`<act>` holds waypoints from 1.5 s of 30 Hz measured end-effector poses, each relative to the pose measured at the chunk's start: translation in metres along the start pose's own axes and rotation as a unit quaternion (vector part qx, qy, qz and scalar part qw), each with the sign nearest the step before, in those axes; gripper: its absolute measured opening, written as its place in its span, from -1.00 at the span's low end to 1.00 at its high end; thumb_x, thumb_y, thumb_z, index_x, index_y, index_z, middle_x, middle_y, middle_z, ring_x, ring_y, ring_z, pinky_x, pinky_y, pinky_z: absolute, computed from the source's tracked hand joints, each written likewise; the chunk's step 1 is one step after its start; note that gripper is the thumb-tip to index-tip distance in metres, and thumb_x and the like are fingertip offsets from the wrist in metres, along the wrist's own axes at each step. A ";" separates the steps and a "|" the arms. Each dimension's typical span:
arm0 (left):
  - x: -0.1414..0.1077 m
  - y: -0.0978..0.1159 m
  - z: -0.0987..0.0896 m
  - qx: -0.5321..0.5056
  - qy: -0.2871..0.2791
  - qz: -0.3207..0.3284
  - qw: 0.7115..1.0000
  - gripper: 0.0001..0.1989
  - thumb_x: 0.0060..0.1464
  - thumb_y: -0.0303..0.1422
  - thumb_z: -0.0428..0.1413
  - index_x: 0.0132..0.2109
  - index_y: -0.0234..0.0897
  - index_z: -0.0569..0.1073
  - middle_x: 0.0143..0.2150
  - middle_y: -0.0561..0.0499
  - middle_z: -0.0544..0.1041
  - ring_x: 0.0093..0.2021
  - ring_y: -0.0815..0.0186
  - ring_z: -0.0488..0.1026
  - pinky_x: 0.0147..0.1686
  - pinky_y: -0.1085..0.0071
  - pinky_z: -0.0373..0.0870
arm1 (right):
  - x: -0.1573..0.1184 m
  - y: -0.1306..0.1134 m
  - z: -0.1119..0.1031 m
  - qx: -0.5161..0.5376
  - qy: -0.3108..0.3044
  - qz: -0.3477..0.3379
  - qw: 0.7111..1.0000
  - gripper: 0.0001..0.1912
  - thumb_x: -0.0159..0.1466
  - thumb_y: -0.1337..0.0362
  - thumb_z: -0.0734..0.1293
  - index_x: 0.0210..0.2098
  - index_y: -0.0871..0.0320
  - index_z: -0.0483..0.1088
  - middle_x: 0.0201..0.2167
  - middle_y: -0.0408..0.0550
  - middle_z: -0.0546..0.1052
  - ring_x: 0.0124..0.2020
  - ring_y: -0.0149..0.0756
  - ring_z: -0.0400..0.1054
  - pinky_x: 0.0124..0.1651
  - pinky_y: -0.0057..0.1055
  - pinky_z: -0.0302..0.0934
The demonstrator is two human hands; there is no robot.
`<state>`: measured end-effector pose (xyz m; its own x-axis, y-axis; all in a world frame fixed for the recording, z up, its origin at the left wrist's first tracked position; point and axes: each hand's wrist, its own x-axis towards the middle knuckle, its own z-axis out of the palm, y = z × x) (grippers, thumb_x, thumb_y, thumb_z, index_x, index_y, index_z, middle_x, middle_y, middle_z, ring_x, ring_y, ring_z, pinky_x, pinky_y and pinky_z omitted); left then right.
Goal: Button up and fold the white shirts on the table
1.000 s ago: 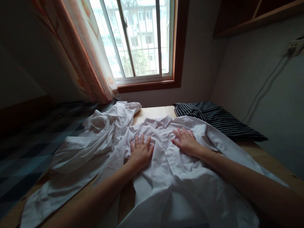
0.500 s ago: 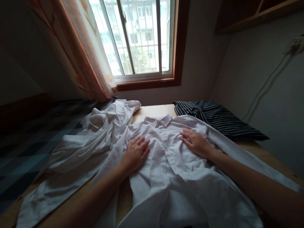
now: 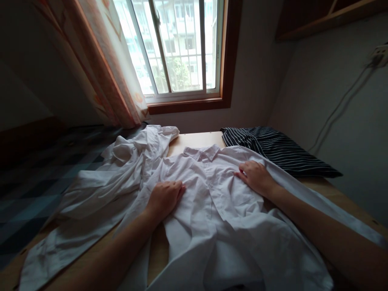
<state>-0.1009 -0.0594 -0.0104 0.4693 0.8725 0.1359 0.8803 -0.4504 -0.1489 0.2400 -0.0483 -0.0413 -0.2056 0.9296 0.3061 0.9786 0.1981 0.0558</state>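
A white collared shirt lies front up on the wooden table, its collar toward the window and its body wrinkled. My left hand rests on the shirt's left chest area with its fingers curled under and pressed together on the cloth. On the right chest area, my right hand has its fingers bent and pinched on the fabric near the shoulder and sleeve. The sleeve on the right runs out beneath my right forearm toward the table's right edge.
Another crumpled white garment lies left of the shirt. A black striped cloth is at the back right. Beyond are a window and an orange-patterned curtain. A dark checked bedspread lies at left.
Both hands have gone from spread, flat fingers to curled ones. The left hand moved slightly toward me and left; the right hand shifted a little to the right.
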 end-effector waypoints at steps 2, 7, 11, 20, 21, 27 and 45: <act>-0.001 -0.001 -0.001 -0.005 -0.007 0.001 1.000 -0.62 0.38 -0.20 -0.13 -0.29 -0.27 0.45 -0.36 -0.10 0.58 -0.32 0.16 0.53 -0.29 0.31 0.30 | 0.000 -0.001 -0.001 -0.017 -0.014 0.016 1.000 -0.65 0.44 0.07 0.18 -0.19 0.19 0.45 -0.19 0.15 0.55 -0.11 -0.05 0.36 -0.06 -0.22 0.09; -0.002 0.004 -0.007 0.032 -0.004 -0.032 0.999 -0.60 0.36 -0.11 -0.08 -0.24 -0.30 0.47 -0.30 -0.15 0.59 -0.26 0.12 0.55 -0.29 0.30 0.30 | -0.001 -0.005 -0.005 -0.056 -0.024 0.037 0.997 -0.62 0.46 0.11 0.14 -0.21 0.21 0.48 -0.20 0.22 0.57 -0.14 -0.02 0.38 -0.13 -0.23 0.11; -0.002 0.006 -0.008 0.049 -0.034 -0.043 0.997 -0.59 0.38 -0.14 -0.12 -0.19 -0.33 0.48 -0.27 -0.18 0.60 -0.24 0.07 0.57 -0.31 0.28 0.31 | -0.001 -0.010 -0.009 -0.045 -0.049 0.039 0.997 -0.54 0.48 0.12 0.08 -0.26 0.22 0.52 -0.25 0.23 0.60 -0.19 -0.05 0.43 -0.21 -0.28 0.13; 0.000 -0.009 -0.003 0.005 -0.022 0.035 0.999 -0.59 0.39 -0.20 -0.13 -0.31 -0.27 0.48 -0.37 -0.11 0.59 -0.32 0.17 0.55 -0.34 0.34 0.29 | 0.001 -0.006 -0.006 -0.033 -0.005 0.002 0.999 -0.60 0.47 0.05 0.13 -0.16 0.17 0.47 -0.20 0.14 0.56 -0.14 -0.08 0.41 -0.23 -0.31 0.12; 0.001 -0.014 -0.003 -0.010 -0.022 0.055 0.998 -0.60 0.38 -0.19 -0.12 -0.33 -0.26 0.47 -0.38 -0.09 0.58 -0.33 0.19 0.54 -0.34 0.36 0.28 | 0.002 -0.004 -0.004 -0.027 -0.007 -0.019 0.999 -0.62 0.47 0.05 0.13 -0.18 0.15 0.47 -0.20 0.11 0.55 -0.13 -0.10 0.39 -0.20 -0.32 0.12; 0.006 -0.043 -0.010 -0.073 -0.048 0.150 0.985 -0.60 0.37 -0.22 -0.08 -0.41 -0.23 0.43 -0.38 -0.04 0.57 -0.35 0.27 0.50 -0.34 0.39 0.25 | 0.009 0.006 -0.003 0.016 -0.039 -0.049 0.998 -0.67 0.46 0.09 0.17 -0.25 0.12 0.46 -0.23 0.02 0.53 -0.14 -0.16 0.37 -0.12 -0.33 0.10; 0.000 -0.043 -0.018 -0.094 -0.062 0.177 0.978 -0.73 0.34 -0.33 -0.10 -0.27 -0.21 0.44 -0.30 0.00 0.48 -0.30 0.28 0.44 -0.30 0.39 0.26 | 0.010 0.008 -0.003 0.038 -0.052 -0.037 0.997 -0.68 0.47 0.15 0.16 -0.23 0.15 0.48 -0.19 0.05 0.52 -0.14 -0.16 0.36 -0.10 -0.32 0.11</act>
<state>-0.1377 -0.0430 0.0134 0.7448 0.6672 -0.0126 0.6673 -0.7445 0.0185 0.2454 -0.0383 -0.0345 -0.2812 0.9377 0.2042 0.9579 0.2872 0.0004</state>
